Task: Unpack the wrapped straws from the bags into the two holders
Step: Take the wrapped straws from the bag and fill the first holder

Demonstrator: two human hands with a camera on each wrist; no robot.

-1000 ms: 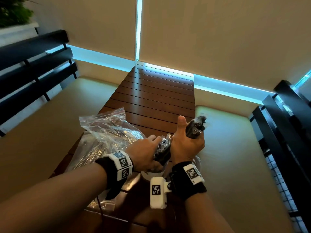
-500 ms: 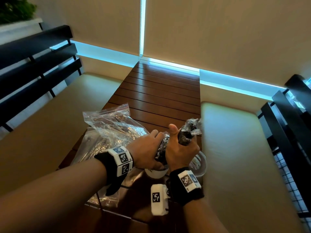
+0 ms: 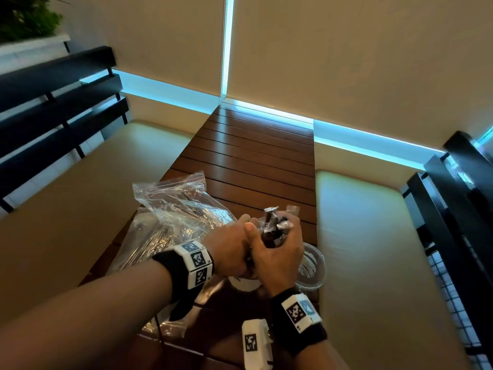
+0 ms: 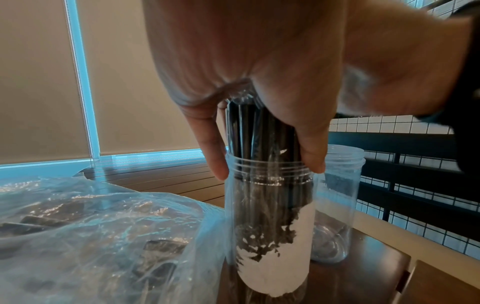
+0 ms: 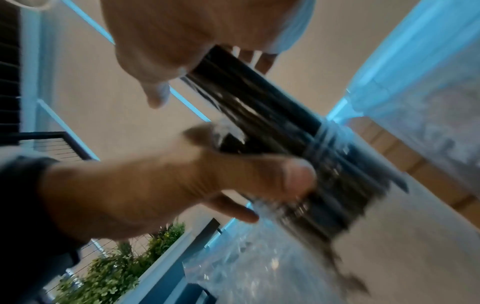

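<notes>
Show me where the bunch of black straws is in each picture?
Head: the bunch of black straws sticks up from between both hands, just right of centre.
Left wrist: the bunch stands in the middle, going down into the clear holder.
Right wrist: the bunch slants across the centre, blurred.
Shared landmark: the clear plastic bag, also at lower left and along the bottom and right.

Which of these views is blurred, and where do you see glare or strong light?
Right wrist view: motion blur smears the bundle of wrapped straws and the left hand. Left wrist view: mostly sharp; the clear holder is crisp, and glare glints on the plastic bag. Head view: dim and warm, with bright blue light under the blinds and wide-angle bending at the edges.
</notes>
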